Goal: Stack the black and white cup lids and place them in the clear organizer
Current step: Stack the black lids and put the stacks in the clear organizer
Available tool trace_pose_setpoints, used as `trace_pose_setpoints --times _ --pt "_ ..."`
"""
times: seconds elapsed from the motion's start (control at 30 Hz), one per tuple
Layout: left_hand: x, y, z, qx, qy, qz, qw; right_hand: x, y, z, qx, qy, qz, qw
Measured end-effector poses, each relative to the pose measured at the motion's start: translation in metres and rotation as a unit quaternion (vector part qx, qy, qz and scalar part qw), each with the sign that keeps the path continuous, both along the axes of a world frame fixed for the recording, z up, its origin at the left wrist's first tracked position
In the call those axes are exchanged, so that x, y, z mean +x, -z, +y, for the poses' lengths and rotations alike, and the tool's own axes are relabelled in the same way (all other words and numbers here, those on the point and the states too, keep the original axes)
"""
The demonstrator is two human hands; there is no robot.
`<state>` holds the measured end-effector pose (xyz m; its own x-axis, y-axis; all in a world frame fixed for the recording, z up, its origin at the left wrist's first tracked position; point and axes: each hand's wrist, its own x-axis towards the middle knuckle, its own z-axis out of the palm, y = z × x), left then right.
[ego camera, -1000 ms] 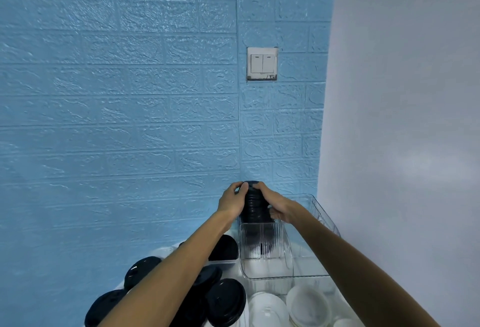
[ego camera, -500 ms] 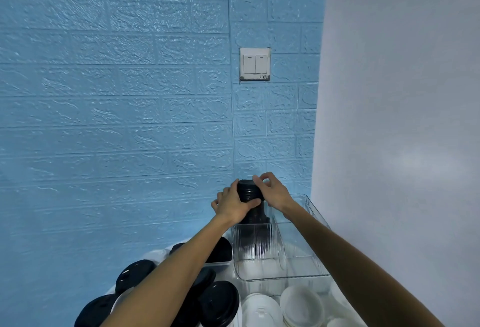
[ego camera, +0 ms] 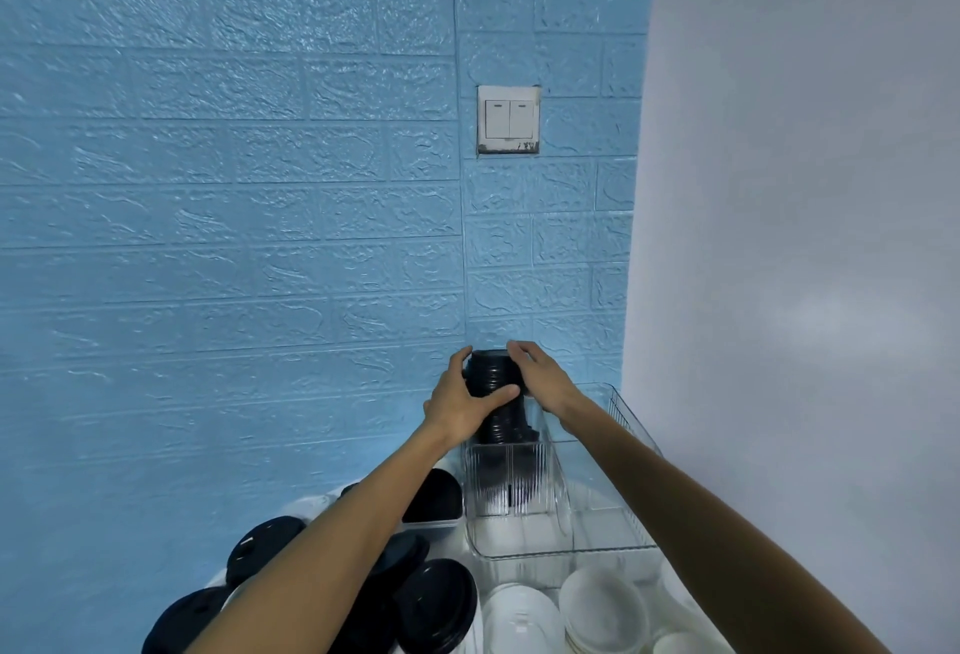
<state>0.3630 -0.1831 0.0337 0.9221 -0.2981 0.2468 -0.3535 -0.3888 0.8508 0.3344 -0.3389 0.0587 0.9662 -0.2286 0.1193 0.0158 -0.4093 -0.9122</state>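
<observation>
left grip: curled round black lid stack | right grip: holds stack top | stack foot inside organizer

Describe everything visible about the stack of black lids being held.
The black stack is a tall column of ribbed, glossy plastic lids, standing roughly upright with its lower end inside the left compartment of the clear organizer. The left hand grips its side, thumb across the front; the right hand holds the top from the right. Its base blurs behind the fluted wall.
</observation>
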Motion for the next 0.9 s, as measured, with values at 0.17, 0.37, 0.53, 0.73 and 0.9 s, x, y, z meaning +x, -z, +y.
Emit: trace_pose_setpoints --times 0.17,0.37,0.53,0.73,0.9 --pt "0.000 -0.003 0.003 -0.001 -0.001 0.001 1.000 -0.003 -0.003 0.005 0.000 -0.015 -0.005 1.000" --pt "0.000 -0.001 0.010 -0.031 0.023 0.024 0.999 -0.008 -0.003 0.004 0.003 -0.005 -0.013 1.000" --pt "0.004 0.004 0.012 -0.013 0.018 0.028 0.999 -0.008 -0.002 0.003 0.004 0.002 -0.007 1.000" --pt "0.006 0.006 0.015 -0.016 0.004 0.037 0.999 -0.010 0.000 -0.001 -0.002 0.008 0.002 1.000" --pt "-0.002 0.005 0.021 -0.041 -0.014 0.039 0.998 -0.015 -0.002 0.002 0.012 0.023 -0.022 0.999"
